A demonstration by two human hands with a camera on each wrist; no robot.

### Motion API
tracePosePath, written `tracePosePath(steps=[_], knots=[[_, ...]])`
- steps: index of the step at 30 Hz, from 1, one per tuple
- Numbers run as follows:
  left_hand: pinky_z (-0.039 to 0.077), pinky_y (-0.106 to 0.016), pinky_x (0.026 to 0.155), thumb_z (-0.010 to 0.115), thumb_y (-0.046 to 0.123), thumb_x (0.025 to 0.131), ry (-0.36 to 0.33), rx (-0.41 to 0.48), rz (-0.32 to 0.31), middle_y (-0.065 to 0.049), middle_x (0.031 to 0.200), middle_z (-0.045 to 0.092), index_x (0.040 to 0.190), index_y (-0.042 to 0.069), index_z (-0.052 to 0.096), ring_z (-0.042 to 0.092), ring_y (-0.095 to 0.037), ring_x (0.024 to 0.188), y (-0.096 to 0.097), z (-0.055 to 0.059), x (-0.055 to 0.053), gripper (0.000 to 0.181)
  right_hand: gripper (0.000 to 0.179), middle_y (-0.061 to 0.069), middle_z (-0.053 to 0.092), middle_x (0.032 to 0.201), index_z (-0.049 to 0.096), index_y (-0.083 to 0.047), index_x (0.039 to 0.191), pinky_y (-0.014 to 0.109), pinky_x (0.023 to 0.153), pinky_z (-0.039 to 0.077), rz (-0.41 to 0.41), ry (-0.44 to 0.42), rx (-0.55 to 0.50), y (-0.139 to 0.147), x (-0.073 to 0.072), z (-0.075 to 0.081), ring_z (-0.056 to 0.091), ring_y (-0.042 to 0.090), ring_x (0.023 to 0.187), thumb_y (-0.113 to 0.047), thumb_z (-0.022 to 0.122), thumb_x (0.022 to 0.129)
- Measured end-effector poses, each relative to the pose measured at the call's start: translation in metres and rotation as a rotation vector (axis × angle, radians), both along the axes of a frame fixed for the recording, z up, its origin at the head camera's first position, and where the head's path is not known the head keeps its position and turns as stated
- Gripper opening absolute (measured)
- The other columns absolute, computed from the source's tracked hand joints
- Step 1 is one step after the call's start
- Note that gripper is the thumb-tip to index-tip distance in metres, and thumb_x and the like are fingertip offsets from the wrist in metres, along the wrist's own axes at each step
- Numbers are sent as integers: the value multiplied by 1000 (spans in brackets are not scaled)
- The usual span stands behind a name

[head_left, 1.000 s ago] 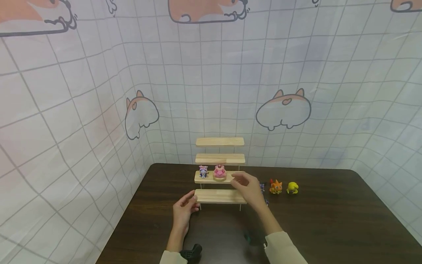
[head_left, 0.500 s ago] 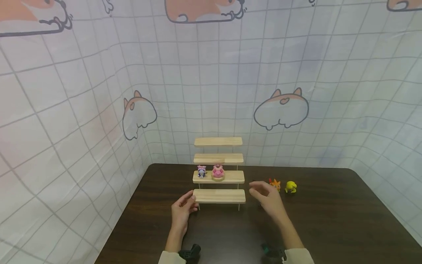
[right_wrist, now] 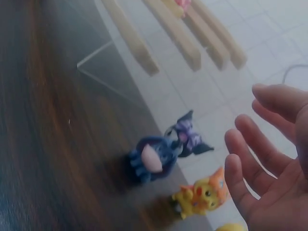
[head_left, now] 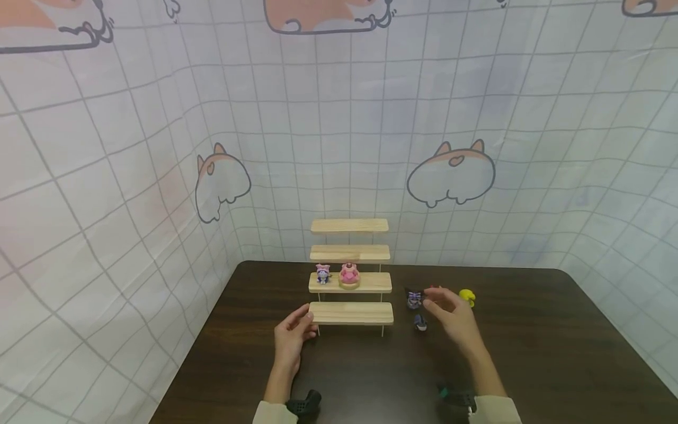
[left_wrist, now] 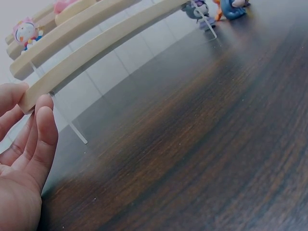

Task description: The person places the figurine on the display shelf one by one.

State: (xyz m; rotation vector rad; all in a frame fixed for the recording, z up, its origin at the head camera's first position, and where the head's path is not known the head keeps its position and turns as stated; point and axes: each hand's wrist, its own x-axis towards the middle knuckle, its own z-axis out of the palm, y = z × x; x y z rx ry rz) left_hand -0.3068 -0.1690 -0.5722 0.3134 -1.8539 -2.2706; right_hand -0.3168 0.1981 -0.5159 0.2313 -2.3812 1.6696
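Pale wooden four-tier stand (head_left: 351,312) pinched at lowest tier's left end by left hand (head_left: 289,341). Nothing gripped by right hand (head_left: 452,317), fingers (right_wrist: 255,138) parted, near purple-and-black eared figurine (head_left: 414,300) and pink-snouted blue figurine (right_wrist: 153,160), both on dark wood-grain surface (head_left: 551,353) right of stand. Round pink figurine (head_left: 349,275) and small pink-hatted figurine (head_left: 322,274) set one tier up. Step judged as next pickup; neat pinch called for

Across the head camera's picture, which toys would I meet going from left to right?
Pink-topped figure on the shelf → larger pink figure → black-and-purple figure on the table → yellow figure. Overlapping toys left out.
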Motion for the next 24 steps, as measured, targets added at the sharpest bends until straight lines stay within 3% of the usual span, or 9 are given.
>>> tracePosePath(steps=[5,13,24], knots=[[61,-24,67,71,18,98,14,-4,-3,-2,95,73,136,3,65,71,-10,74,0,1,0,41,39,21,70,123,67,-2,129,19,82,53,29,-24,45,7,-3,-8,63,8,101,-21,73,96],[61,-23,67,73,18,97,22,-4,-2,-4,92,74,134,4,67,71,-10,74,0,1,2,40,50,23,65,132,60,-6,140,27,83,55,81,-163,66,10,-8,-24,66,30,112,-23,74,95],[62,-24,68,73,19,97,29,-3,-8,-3,90,74,135,5,66,71,-10,74,0,-1,1,41,55,27,60,139,58,-5,143,28,82,57,115,-215,64,9,-8,-38,67,31,111,-19,77,93]])
